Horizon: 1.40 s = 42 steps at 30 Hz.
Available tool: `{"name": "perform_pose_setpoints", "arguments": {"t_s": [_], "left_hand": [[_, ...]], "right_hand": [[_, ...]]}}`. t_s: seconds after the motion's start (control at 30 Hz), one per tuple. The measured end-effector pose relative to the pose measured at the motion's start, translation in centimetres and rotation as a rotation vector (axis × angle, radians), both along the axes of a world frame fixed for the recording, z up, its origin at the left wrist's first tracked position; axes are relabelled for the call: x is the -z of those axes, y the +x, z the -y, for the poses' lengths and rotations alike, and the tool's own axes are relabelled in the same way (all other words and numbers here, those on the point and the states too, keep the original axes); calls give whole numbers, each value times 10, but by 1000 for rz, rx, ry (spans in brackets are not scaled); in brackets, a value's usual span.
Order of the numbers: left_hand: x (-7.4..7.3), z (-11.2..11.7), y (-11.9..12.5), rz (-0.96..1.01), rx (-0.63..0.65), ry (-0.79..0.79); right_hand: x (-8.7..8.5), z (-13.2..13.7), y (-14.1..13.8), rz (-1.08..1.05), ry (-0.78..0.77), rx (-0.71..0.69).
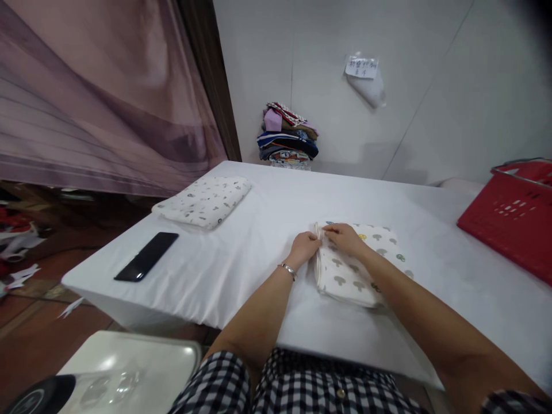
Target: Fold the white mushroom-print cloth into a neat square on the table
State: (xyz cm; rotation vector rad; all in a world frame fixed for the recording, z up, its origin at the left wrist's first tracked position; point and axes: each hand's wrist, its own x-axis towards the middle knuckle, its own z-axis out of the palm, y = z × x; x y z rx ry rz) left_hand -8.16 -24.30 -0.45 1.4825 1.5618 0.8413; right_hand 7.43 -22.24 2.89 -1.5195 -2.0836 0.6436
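Note:
A folded white cloth with mushroom prints (360,270) lies on the white table (267,230) in front of me. My left hand (304,247), with a bracelet on the wrist, pinches the cloth's left edge near its far corner. My right hand (345,237) rests on top of the cloth by the same corner, fingers closed on the fabric edge. A second folded printed cloth (204,201) lies at the table's far left, away from both hands.
A black phone (146,256) lies near the table's left edge. A stack of folded coloured clothes (288,138) stands at the back against the wall. A red plastic basket (513,218) sits at the right. A white stool (129,362) stands below left.

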Motion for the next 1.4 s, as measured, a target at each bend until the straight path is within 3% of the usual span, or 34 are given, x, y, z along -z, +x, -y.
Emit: {"name": "perform_pose_setpoints", "arguments": {"t_s": [0.13,0.3,0.4,0.53,0.63,0.77,0.87,1.03,1.23,1.4], "left_hand": [[0,0,0,71,-4,-23],[1,0,-3,31,28,1],[2,-1,-3,42,27,-7],[2,-3,-3,100,20,-43],[1,-3,-3,127,25,-72],[2,-4,-4,140,23,-67],[5,-5,-4,139,17,-37],[5,-6,-4,148,4,-69],[8,-8,-2,126,-15,-50],[6,-7,-1,41,-16,-12]], "right_hand": [[-6,-5,-1,174,184,-171],[20,-5,-8,452,140,-272],[27,-9,-5,425,104,-271],[12,-9,4,293,11,-250],[6,16,9,273,32,-248],[12,70,6,336,108,-311],[14,95,1,381,113,-333],[12,112,-3,395,155,-373],[29,128,-7,482,301,-393],[32,132,-10,511,324,-402]]}}
